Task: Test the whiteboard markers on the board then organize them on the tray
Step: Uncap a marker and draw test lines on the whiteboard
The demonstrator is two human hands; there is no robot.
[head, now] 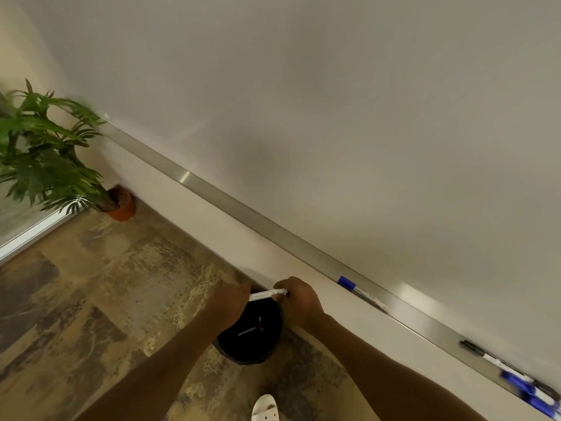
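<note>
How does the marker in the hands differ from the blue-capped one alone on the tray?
The held marker is gripped by the left hand and right hand above the bin; the blue-capped marker lies untouched on the tray. The blue-capped marker shows its cap; the held marker's cap colour cannot be told. Both have white barrels.

Markers [352, 285] on tray [243, 211] under board [334, 101], bin [239, 347] on floor [91, 299] below, plant [45, 153] at left.

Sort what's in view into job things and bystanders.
Job: held marker in left hand and right hand; board; tray; blue marker; black marker; marker pile; probably the bin.
Bystanders: plant; sandal.
</note>
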